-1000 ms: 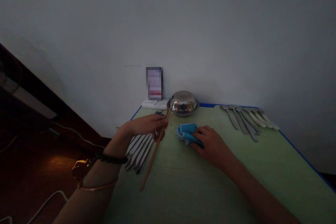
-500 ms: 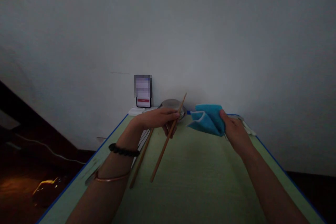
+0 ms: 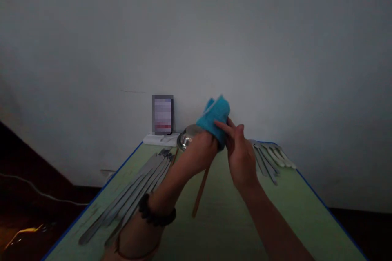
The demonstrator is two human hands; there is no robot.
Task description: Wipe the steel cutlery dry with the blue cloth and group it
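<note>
My left hand is closed around a wooden chopstick, whose lower end slants down toward me over the table. A folded blue cloth covers the upper part of the chopstick and the left fingertips. With its fingers against the cloth's right side, my right hand presses it around the stick. Behind my left hand sits a shiny metal bowl, partly hidden. Another wooden stick lies on the table, mostly covered by my left forearm.
Several long metal utensils lie along the left of the green table. Forks and spoons with pale handles are fanned out at the back right. A phone leans on the wall above a white object.
My right hand has brought the blue cloth leftward onto the chopstick's upper part. My left hand has moved right and slightly down, still with the chopstick. The view has shifted a little.
</note>
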